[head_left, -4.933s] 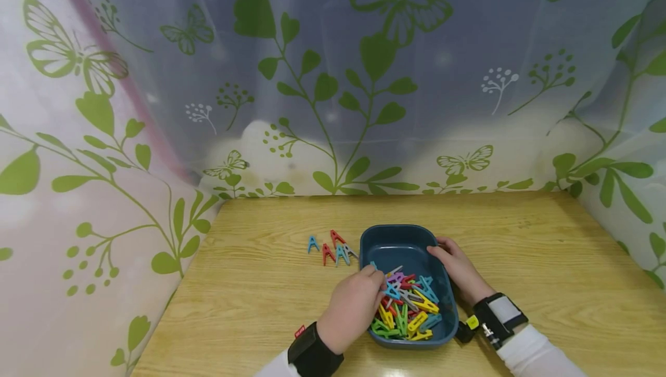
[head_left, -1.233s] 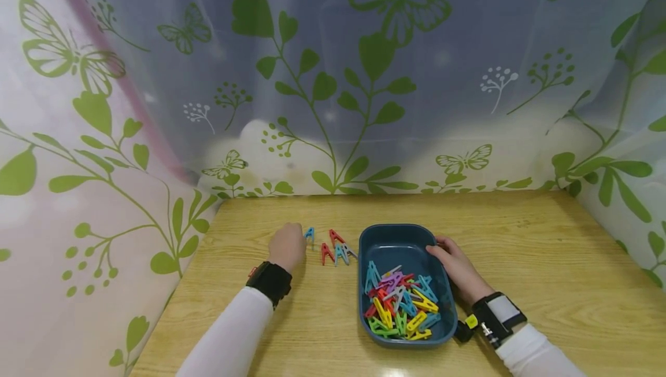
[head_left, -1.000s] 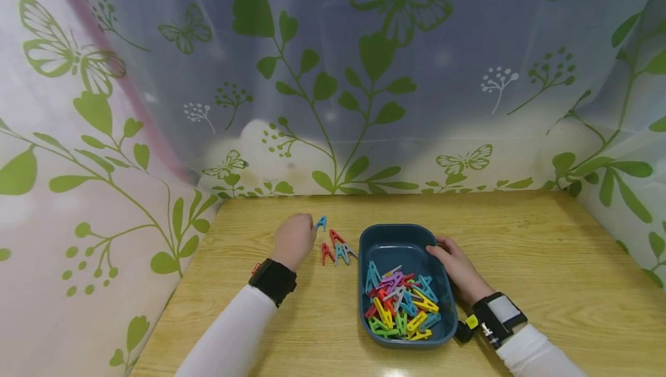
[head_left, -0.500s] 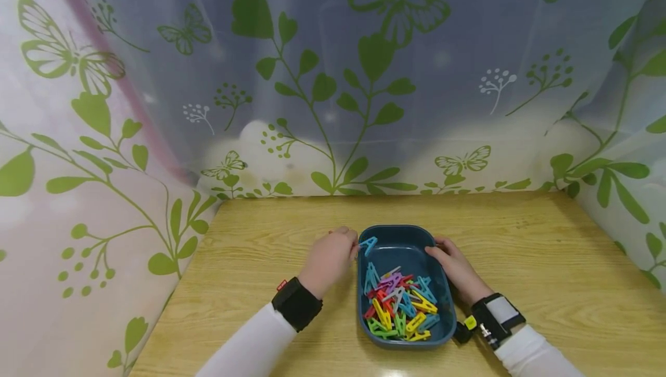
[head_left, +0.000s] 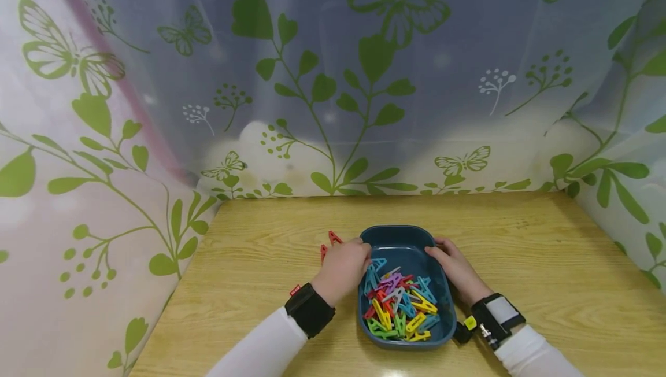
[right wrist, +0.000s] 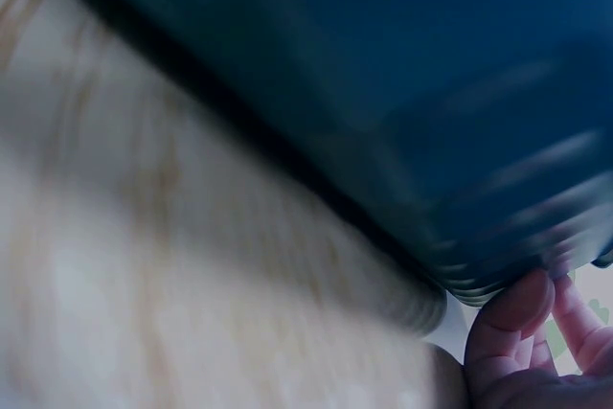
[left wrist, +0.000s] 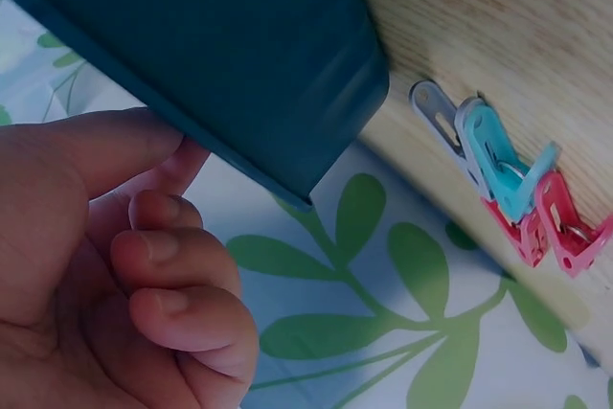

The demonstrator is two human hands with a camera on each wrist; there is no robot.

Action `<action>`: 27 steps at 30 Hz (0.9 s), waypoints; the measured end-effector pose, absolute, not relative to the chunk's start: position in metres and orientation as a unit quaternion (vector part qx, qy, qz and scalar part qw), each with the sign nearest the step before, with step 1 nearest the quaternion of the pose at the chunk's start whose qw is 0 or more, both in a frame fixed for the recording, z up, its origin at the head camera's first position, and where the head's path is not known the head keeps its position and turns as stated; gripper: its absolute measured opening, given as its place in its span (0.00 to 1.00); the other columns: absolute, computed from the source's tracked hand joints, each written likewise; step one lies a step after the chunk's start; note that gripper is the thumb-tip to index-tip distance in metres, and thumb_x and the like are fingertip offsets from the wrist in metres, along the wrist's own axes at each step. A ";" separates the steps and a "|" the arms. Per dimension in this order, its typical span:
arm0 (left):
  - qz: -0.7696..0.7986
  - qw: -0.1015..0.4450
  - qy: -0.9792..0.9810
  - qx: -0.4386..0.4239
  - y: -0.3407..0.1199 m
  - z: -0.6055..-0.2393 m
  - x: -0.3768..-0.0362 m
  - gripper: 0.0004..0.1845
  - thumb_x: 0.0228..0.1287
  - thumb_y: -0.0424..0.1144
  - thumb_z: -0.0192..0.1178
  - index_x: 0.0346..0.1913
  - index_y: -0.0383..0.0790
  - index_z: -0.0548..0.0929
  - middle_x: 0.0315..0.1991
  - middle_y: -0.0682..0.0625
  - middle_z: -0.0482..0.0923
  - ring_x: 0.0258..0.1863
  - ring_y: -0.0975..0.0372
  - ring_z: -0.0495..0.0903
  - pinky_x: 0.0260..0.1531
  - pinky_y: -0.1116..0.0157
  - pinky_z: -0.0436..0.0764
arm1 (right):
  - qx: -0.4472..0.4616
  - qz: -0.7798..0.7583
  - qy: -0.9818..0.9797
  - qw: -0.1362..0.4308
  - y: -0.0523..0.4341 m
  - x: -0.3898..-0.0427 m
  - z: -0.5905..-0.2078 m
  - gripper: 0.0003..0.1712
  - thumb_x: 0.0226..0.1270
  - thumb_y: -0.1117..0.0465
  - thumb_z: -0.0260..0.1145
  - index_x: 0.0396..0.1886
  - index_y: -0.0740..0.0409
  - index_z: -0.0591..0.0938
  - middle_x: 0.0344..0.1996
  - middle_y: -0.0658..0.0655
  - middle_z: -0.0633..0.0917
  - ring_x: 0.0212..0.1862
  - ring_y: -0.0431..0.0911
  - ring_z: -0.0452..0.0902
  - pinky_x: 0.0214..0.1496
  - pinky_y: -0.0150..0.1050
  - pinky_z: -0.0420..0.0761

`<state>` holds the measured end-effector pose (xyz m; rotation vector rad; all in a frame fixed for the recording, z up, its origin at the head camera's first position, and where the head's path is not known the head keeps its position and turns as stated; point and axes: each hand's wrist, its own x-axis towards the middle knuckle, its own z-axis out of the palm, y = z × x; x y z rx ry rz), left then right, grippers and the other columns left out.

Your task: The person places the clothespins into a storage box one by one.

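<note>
A dark blue plastic bin (head_left: 394, 344) stands on the table, with many coloured plastic clothespins (head_left: 398, 302) heaped in its near half. My left hand (head_left: 343, 267) is at the bin's left rim; in the left wrist view its thumb (left wrist: 124, 136) reaches over the rim, fingertips hidden behind it, other fingers loosely curled. Just below these fingertips, inside the bin, lies a light-blue clothespin (head_left: 378, 262). My right hand (head_left: 458, 264) grips the right rim, thumb on the rim and fingers outside. Left of the bin, red clothespins (head_left: 335, 237) show past the left hand.
In the left wrist view, a grey clothespin (left wrist: 436, 107) and a light-blue clothespin (left wrist: 498, 160) lie beside the red ones outside the bin. The wooden table (head_left: 546, 261) meets a leaf-printed curtain (head_left: 312, 76) at the back and sides.
My left hand has picked up a light-blue clothespin from the table at left, carried it right over the rim and let it go in the bin. The right hand has kept its hold.
</note>
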<state>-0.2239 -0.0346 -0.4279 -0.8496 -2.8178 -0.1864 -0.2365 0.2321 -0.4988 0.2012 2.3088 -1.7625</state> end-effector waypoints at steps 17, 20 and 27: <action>-0.041 0.094 -0.947 -0.303 -0.034 -0.430 -0.218 0.06 0.70 0.40 0.68 0.33 0.46 0.88 0.29 0.54 0.78 0.25 0.65 0.78 0.22 0.70 0.75 | 0.068 -0.601 0.788 0.114 0.233 -0.238 -0.501 0.42 0.80 0.42 0.55 0.79 0.64 0.54 0.74 0.70 0.62 0.69 0.62 0.65 0.72 0.59 0.67; -0.047 0.094 -0.947 -0.303 -0.034 -0.431 -0.218 0.06 0.70 0.40 0.67 0.33 0.46 0.89 0.29 0.54 0.78 0.25 0.65 0.78 0.22 0.70 0.75 | 0.066 -0.599 0.790 0.112 0.232 -0.237 -0.500 0.42 0.80 0.42 0.55 0.78 0.64 0.55 0.74 0.70 0.62 0.69 0.62 0.65 0.72 0.59 0.68; -0.068 0.095 -0.947 -0.300 -0.037 -0.436 -0.222 0.07 0.70 0.40 0.67 0.32 0.46 0.88 0.29 0.55 0.77 0.24 0.67 0.74 0.21 0.72 0.72 | 0.063 -0.599 0.790 0.112 0.232 -0.236 -0.499 0.43 0.80 0.41 0.55 0.78 0.64 0.55 0.73 0.70 0.63 0.69 0.62 0.66 0.72 0.59 0.68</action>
